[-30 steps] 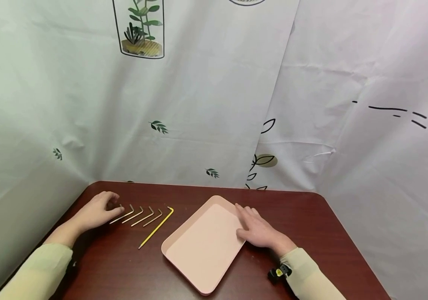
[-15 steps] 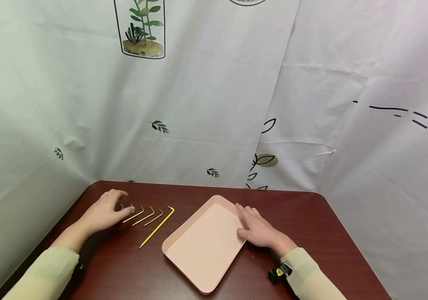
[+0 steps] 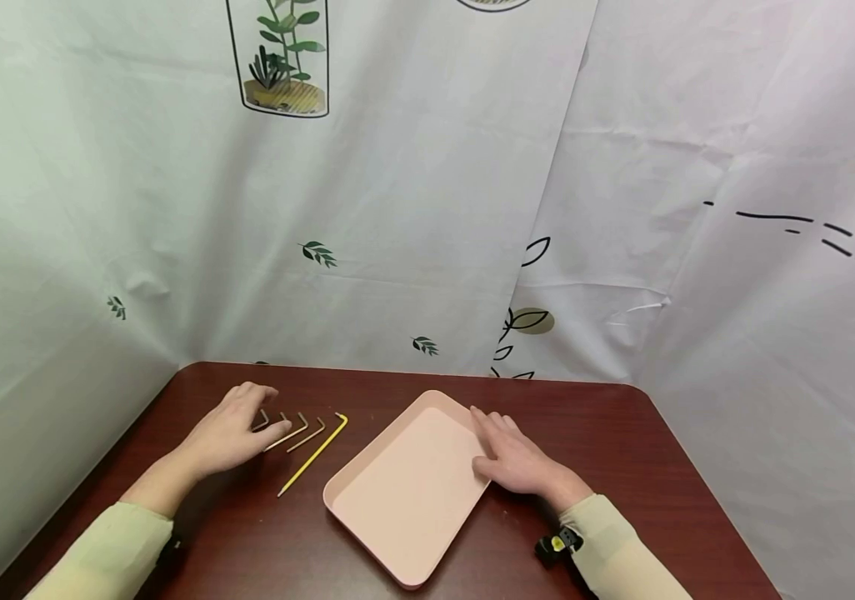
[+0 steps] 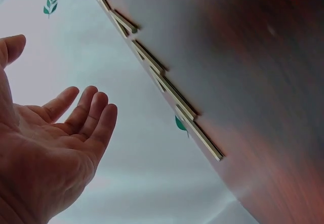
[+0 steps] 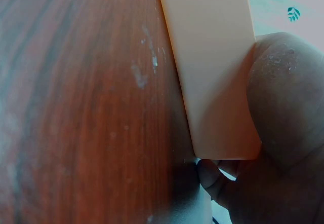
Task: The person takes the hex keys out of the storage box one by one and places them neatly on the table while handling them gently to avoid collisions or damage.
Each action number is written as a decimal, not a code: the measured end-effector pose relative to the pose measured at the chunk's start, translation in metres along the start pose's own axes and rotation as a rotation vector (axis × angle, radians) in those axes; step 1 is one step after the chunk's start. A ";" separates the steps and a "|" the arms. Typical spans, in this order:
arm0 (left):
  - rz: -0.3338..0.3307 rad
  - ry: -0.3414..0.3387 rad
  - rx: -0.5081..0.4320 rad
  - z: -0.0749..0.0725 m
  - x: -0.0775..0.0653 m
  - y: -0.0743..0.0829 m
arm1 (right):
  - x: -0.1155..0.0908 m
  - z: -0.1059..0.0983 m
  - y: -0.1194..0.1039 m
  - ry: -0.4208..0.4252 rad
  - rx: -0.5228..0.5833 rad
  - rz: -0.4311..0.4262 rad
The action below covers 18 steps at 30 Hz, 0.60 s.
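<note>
Several brass-toned L-shaped hex keys (image 3: 306, 436) lie in a slanted row on the table, with a longer yellow hex key (image 3: 312, 457) at the row's right end. Over the left part of the row is my left hand (image 3: 227, 433), partly hiding some keys. Its fingers are spread and loosely bent, with nothing held; in the left wrist view the palm and fingers stand apart from the keys (image 4: 174, 92). My right hand (image 3: 515, 460) holds the right side of a pink tray (image 3: 405, 492), its thumb (image 5: 291, 92) against the rim in the right wrist view.
The dark red-brown table (image 3: 240, 542) has rounded far corners. White printed cloth (image 3: 397, 208) hangs behind and along both sides. A black wrist device (image 3: 558, 546) sits at the right cuff.
My left hand has moved rightward along the row, away from the leftmost hex keys toward the middle ones. The right hand, the tray and the yellow hex key stay in place.
</note>
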<state>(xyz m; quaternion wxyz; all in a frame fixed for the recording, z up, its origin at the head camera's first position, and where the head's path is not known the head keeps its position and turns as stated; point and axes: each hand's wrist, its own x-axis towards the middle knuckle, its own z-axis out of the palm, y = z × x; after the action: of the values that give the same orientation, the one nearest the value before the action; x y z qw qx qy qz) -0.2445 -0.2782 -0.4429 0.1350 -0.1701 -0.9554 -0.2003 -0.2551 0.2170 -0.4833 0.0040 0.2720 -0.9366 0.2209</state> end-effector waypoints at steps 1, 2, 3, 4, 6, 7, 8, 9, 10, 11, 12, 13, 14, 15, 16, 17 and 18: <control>0.001 0.001 0.000 0.000 0.000 0.002 | 0.000 0.000 0.000 -0.001 0.000 -0.001; 0.001 0.003 -0.002 0.000 0.000 0.004 | 0.000 0.000 0.000 -0.001 -0.001 -0.002; 0.000 0.003 -0.004 0.001 -0.001 0.006 | 0.000 0.000 0.000 0.001 -0.002 -0.004; 0.000 0.003 -0.006 0.001 -0.001 0.008 | 0.000 0.000 0.000 0.003 -0.006 -0.007; 0.001 0.007 -0.006 0.002 -0.002 0.012 | 0.000 0.000 0.000 0.005 -0.010 -0.013; 0.001 0.008 -0.006 0.002 -0.002 0.013 | 0.000 0.000 0.000 0.007 -0.012 -0.015; 0.003 0.010 -0.006 0.003 -0.002 0.015 | 0.000 -0.001 -0.001 0.008 -0.014 -0.017; 0.005 0.010 -0.007 0.003 -0.002 0.016 | 0.000 -0.001 -0.001 0.009 -0.015 -0.018; 0.009 0.012 -0.008 0.004 -0.002 0.018 | 0.000 -0.001 -0.001 0.009 -0.016 -0.018; 0.011 0.014 -0.010 0.005 -0.002 0.019 | 0.000 -0.001 -0.001 0.009 -0.015 -0.017; 0.014 0.015 -0.013 0.005 -0.003 0.021 | 0.000 -0.001 -0.001 0.009 -0.015 -0.015; 0.017 0.017 -0.017 0.005 -0.003 0.023 | 0.000 -0.001 -0.001 0.008 -0.014 -0.013; 0.023 0.018 -0.019 0.006 -0.003 0.025 | 0.000 -0.001 -0.001 0.007 -0.013 -0.011; 0.028 0.020 -0.021 0.006 -0.003 0.027 | 0.000 -0.001 -0.001 0.007 -0.011 -0.008; 0.033 0.022 -0.023 0.007 -0.003 0.029 | 0.000 -0.001 -0.001 0.006 -0.008 -0.006; 0.036 0.023 -0.024 0.007 -0.003 0.031 | 0.000 -0.001 -0.001 0.006 -0.006 -0.005; 0.040 0.024 -0.022 0.008 -0.004 0.032 | -0.001 0.000 -0.001 0.005 -0.004 -0.003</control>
<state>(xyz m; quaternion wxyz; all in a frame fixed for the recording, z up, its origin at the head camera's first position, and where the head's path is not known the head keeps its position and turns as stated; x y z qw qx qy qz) -0.2305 -0.2481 -0.4404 0.1485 -0.1883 -0.9478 -0.2102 -0.2543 0.2169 -0.4827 0.0071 0.2730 -0.9366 0.2198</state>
